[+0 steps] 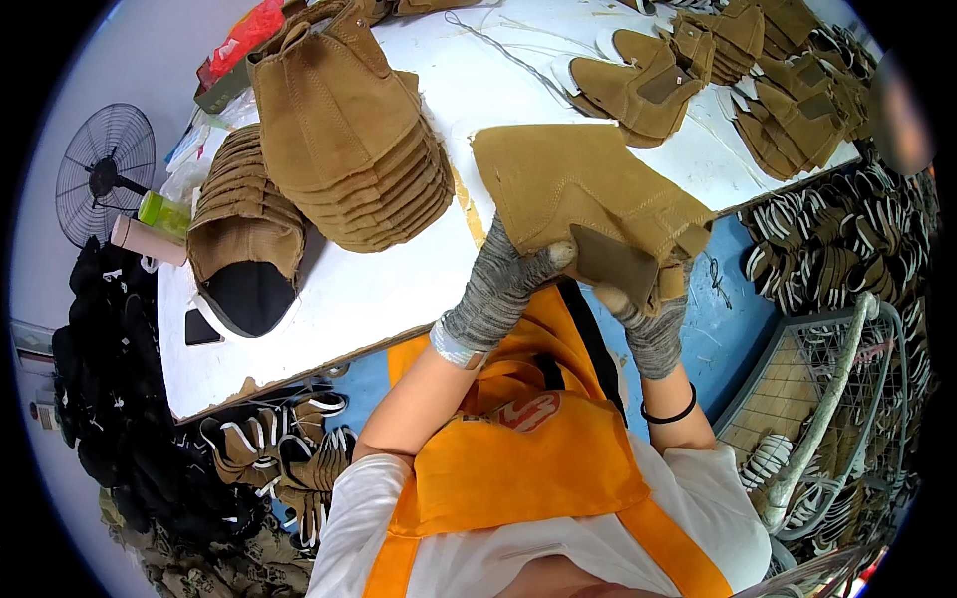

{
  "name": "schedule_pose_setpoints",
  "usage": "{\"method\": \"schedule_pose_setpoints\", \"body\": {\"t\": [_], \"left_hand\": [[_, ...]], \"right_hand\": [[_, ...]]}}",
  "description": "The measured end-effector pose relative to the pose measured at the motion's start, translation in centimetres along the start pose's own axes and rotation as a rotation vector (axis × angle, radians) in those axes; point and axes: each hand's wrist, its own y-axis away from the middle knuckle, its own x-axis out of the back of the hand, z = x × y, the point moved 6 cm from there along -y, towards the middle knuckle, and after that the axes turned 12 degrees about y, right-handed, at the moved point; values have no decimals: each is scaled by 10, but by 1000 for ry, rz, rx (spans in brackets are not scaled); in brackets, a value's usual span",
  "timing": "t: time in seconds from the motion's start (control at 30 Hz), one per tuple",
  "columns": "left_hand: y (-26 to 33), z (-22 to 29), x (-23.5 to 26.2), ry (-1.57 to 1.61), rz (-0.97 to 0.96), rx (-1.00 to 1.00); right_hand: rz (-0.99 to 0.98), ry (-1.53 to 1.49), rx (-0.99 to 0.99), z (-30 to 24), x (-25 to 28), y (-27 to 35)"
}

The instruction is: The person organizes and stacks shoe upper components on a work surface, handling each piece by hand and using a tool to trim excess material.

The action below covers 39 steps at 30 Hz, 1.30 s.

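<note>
red packet (251,32) at table's far-left corner

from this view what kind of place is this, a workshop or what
Most likely a shoe factory workbench. Both gloved hands, left hand and right hand, hold a tan suede boot upper; stacks of matching uppers cover the white table, and more uppers fill the wire bin.
</note>
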Motion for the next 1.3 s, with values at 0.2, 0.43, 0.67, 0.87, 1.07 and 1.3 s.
{"method": "schedule_pose_setpoints", "body": {"t": [0.2,0.43,0.67,0.87,1.07,1.3], "left_hand": [[-6,10,13,-274,-243,-8],[0,33,43,474,150,18],[-2,49,28,79,114,-164],[-13,23,47,887,192,69],[-10,20,51,1072,180,46],[-7,28,53,1070,117,-38]], "right_hand": [[191,-95,110,-34,31,-14],[81,-179,452,-47,37,2],[43,-560,169,-24,38,14],[43,-365,235,-24,42,15],[65,8,421,-41,53,14],[49,-60,460,-46,59,13]]}}
